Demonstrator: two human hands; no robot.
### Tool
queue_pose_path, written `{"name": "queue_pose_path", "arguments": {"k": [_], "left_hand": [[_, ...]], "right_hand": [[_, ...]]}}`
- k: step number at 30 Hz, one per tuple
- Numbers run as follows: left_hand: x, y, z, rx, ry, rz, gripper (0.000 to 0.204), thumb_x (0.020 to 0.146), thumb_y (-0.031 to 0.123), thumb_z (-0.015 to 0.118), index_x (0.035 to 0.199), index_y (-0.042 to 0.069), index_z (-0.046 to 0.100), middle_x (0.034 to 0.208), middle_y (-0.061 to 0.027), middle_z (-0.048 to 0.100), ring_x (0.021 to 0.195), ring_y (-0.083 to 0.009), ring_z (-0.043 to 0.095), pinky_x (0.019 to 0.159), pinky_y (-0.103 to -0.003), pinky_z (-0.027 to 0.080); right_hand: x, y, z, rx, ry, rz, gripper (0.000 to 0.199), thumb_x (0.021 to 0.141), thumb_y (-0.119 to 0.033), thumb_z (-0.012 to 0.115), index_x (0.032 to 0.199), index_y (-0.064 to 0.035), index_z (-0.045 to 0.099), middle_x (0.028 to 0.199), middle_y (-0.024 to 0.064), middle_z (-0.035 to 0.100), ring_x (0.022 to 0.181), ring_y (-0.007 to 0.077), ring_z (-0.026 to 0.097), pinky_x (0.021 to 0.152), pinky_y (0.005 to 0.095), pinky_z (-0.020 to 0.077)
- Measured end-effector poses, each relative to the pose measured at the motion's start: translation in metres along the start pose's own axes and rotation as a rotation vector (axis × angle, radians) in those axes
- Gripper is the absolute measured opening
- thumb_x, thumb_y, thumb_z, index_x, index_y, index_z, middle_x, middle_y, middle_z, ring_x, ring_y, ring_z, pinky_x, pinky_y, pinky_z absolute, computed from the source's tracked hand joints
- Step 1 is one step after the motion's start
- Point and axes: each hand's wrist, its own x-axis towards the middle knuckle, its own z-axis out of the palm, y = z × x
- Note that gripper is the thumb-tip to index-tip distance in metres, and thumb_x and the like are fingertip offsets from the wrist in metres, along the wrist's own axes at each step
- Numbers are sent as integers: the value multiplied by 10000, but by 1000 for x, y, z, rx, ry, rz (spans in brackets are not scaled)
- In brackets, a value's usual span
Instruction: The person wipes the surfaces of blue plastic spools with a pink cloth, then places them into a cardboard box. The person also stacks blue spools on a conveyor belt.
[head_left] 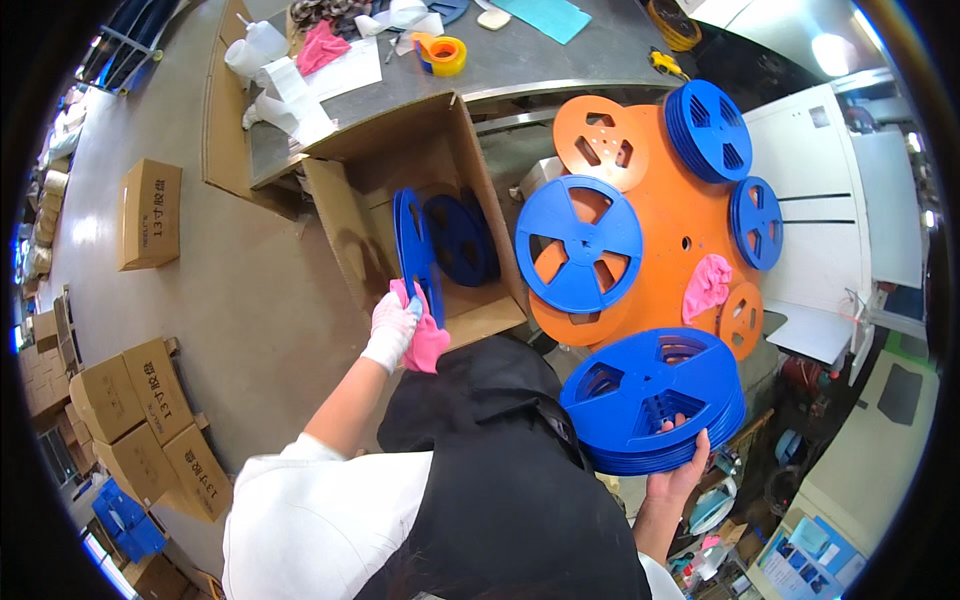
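Observed left hand (390, 330), in white glove, closed around pink cloth (428, 347), gathered at the near edge of upright blue reel (408, 235). Located that reel at the mouth of open carton (335, 200), turned nearly edge-on to the view. Could not tell exact finger placement behind the cloth. Saw further dark-blue reels (462, 240) inside, leaning just beside it.

Found right hand (682, 460) bare, gripping the near rim of thick stack of blue reels (640, 395), with fingertips visible through a cut-out in the top flange (could not tell how much weight was on the hand). Placed this stack right of the black apron (480, 470), at the near edge of large orange disc (675, 235).

Recorded on or over the disc: single broad blue reel (580, 235) overlapping orange reels, two smaller-looking blue stacks toward the far and right edges, and a second pink cloth (707, 288) near the middle right.

Noted beyond the carton a grey counter (500, 60) with yellow-orange tape roll (445, 57), turquoise sheet (545, 17) and white papers. Noted also, on the floor at left, closed brown box (150, 215).
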Motion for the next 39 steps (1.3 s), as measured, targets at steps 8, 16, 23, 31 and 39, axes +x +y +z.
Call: {"name": "queue_pose_path", "arguments": {"k": [8,16,23,31,39], "left_hand": [[85,-145,88,-70,-46,18,238,912,240,674,1063,62,626,982,-82,666,895,-205,639,796,-329,516],[37,-9,59,-216,-146,348,507,905,62,659,1369,-21,472,1254,-102,600,1106,-193,584,974,-302,466],[-31,105,47,-230,-403,752,528,811,122,755,1290,13,564,1004,-54,671,916,-208,644,773,-307,536],[-56,163,25,229,-286,1596,290,619,207,689,889,124,622,1245,-117,607,856,-288,614,694,-423,487],[-61,160,11,440,-495,1657,315,728,214,634,1034,139,618,1187,-80,558,935,-267,587,768,-394,478]], "right_hand": [[5,-16,-17,185,-226,-79,367,936,-383,513,1087,-58,594,1444,209,480,718,180,606,650,328,502],[4,-27,-30,546,-581,-156,356,974,-355,517,1058,-9,536,1513,285,348,611,97,532,590,256,433],[13,-32,-19,644,-625,-37,408,947,-375,551,1069,14,556,1473,296,398,579,99,519,565,251,422],[14,-27,6,624,-562,16,403,945,-386,552,1058,1,557,1514,285,321,640,97,559,585,247,454],[5,-27,21,476,-503,-9,403,955,-393,513,1056,-4,551,1482,268,387,591,116,528,562,265,442]]}}
